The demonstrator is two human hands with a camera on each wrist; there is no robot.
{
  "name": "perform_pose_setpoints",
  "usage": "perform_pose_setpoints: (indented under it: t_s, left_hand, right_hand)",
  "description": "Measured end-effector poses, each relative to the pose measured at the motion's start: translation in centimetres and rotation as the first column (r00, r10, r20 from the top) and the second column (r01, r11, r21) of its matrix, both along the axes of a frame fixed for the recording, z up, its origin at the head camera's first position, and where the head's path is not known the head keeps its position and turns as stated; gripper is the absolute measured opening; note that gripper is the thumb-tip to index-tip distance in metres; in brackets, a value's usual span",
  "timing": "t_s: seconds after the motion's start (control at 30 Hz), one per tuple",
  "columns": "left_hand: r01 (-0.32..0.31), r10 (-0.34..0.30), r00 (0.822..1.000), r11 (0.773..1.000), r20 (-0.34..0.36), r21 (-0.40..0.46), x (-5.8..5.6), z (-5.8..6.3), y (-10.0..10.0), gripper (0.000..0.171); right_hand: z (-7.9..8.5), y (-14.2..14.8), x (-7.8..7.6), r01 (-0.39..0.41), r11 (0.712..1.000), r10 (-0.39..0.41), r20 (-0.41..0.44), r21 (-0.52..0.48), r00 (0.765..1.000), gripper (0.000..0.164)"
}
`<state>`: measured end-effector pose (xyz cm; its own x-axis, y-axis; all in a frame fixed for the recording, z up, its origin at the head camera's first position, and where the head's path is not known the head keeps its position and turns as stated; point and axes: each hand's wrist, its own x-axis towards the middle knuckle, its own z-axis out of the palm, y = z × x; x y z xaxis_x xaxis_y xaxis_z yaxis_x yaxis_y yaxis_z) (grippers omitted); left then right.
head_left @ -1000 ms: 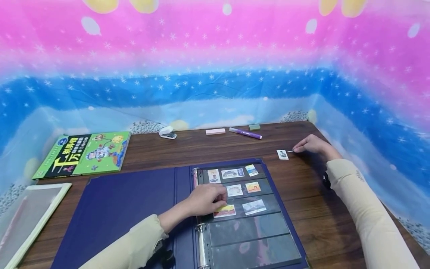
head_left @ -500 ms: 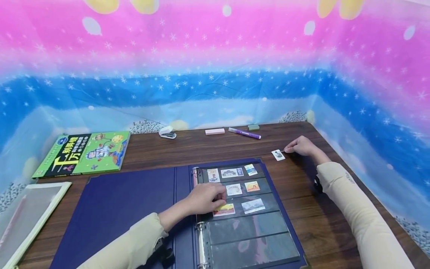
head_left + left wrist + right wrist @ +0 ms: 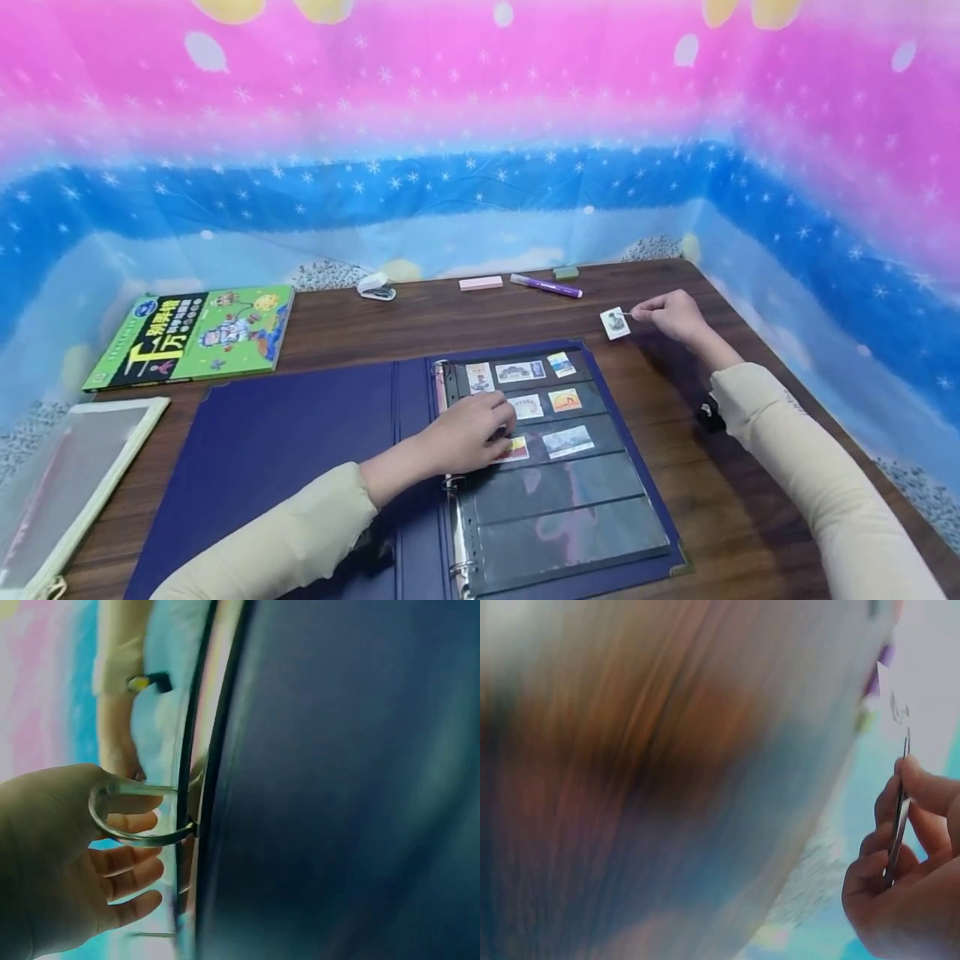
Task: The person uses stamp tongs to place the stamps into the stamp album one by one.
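My right hand (image 3: 677, 318) pinches a pair of slim metal tweezers (image 3: 897, 836) between thumb and fingers. At the tweezers' tips, a small white stamp (image 3: 615, 324) with a dark picture is held over the table, to the right of a stamp album. The blue ring-binder album (image 3: 300, 450) lies open, its black page (image 3: 558, 537) on the right side. Several stamps fill the upper three strips; the lower two strips show none. My left hand (image 3: 468, 433) rests over the page's left part with relaxed fingers, partly covering stamps, beside a binder ring (image 3: 139, 838).
A green book (image 3: 217, 333) and a mesh zip pouch (image 3: 75, 475) lie at the left. Along the back edge are a white stapler (image 3: 375, 287), a pink-and-white eraser (image 3: 481, 284), a purple marker (image 3: 546, 286) and a green block (image 3: 566, 272). Printed cloth surrounds the wooden table (image 3: 720, 500).
My right hand has moved left, and the stamp at the tweezers' tips has come up off the table toward the album. The left hand has shifted slightly on the page.
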<state>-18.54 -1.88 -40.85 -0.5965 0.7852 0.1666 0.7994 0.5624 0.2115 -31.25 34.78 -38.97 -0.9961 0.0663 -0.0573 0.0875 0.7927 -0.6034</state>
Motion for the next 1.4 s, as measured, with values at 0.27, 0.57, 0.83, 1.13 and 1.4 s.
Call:
perform_pose_setpoints:
  t_s: [0.27, 0.57, 0.83, 1.13, 1.4]
  left_hand:
    - [-0.046, 0.037, 0.998, 0.976, -0.046, -0.213, 3.5, 1.6, 0.4, 0.043]
    - [-0.175, 0.173, 0.985, 0.975, -0.025, -0.136, 6.0, 0.7, 0.9, 0.031]
    - [-0.233, 0.231, 0.972, 0.964, -0.033, -0.126, 6.8, 0.2, 0.9, 0.037]
    - [-0.263, 0.259, 0.964, 0.959, -0.054, -0.101, 7.2, 0.2, 1.0, 0.032]
    - [-0.238, 0.229, 0.969, 0.966, -0.098, -0.1, 7.3, -0.2, 1.1, 0.029]
  right_hand:
    - [1.7, -6.0, 4.0, -0.037, 0.99, 0.032, -0.044, -0.136, 0.999, 0.032]
    - [-0.9, -11.8, 8.8, -0.13, 0.972, 0.142, 0.045, -0.195, 0.989, 0.024]
    - [-1.8, -13.6, 10.9, -0.114, 0.96, 0.142, 0.091, -0.255, 0.986, 0.021]
    - [-2.4, -15.1, 12.3, -0.095, 0.96, 0.131, 0.122, -0.262, 0.984, 0.02]
    - [-2.8, -15.1, 12.5, -0.079, 0.959, 0.12, 0.138, -0.271, 0.983, 0.021]
